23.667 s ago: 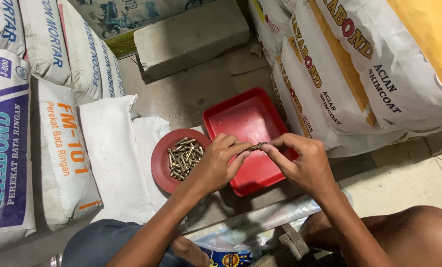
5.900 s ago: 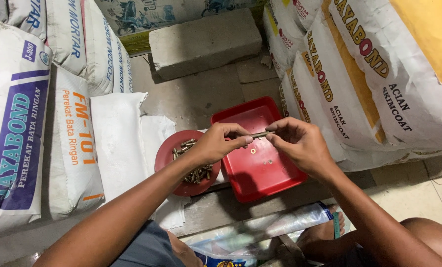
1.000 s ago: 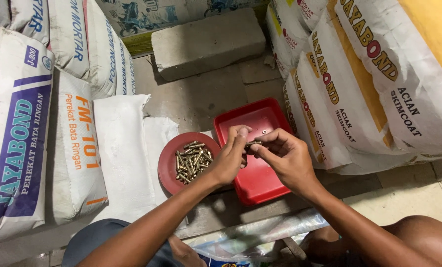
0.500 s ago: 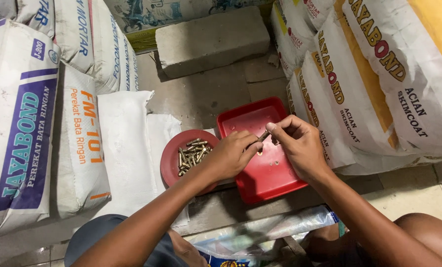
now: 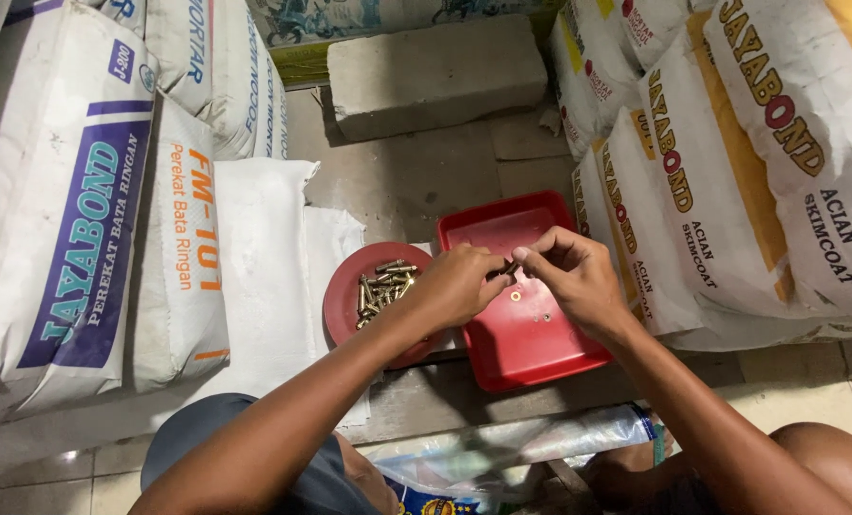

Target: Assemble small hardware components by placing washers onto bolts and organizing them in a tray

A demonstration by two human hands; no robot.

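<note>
My left hand and my right hand meet fingertip to fingertip above a red square tray, both pinching one small brass-coloured bolt between them. Two small washers or nuts lie loose on the tray floor under the hands. To the left of the tray stands a round red lid holding a heap of several brass-coloured bolts; my left wrist passes over its right edge.
Large white cement and mortar sacks are stacked at the left and right. A grey concrete block lies at the back. A clear plastic bag sits at the near edge, by my knee.
The view has shifted a little between frames. My two hands have stayed together over the red tray, working on the small bolt; the lid of bolts has not moved.
</note>
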